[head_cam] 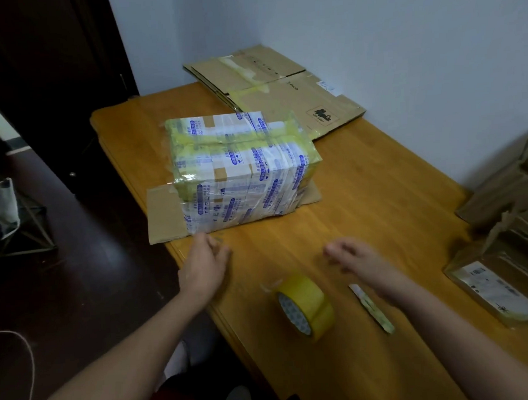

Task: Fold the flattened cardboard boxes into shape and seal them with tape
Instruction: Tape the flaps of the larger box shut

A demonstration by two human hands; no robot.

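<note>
The taped box (pixel 239 167) stands mid-desk (pixel 363 194) with its bottom flaps splayed flat, and flat cardboard (pixel 281 88) lies at the far corner behind it. The left grip (pixel 203 264) hovers just beside the box's near corner, fingers loosely curled and holding nothing. The right grip (pixel 357 260), blurred, hangs relaxed over the desk, with the tape roll (pixel 306 307) on edge between the forearms.

Cardboard boxes (pixel 508 217) at the table's (pixel 363 194) right edge are cut off by the frame. The right hand (pixel 361 262) is blurred. Print on the taped box (pixel 239 170) is unreadably small.
</note>
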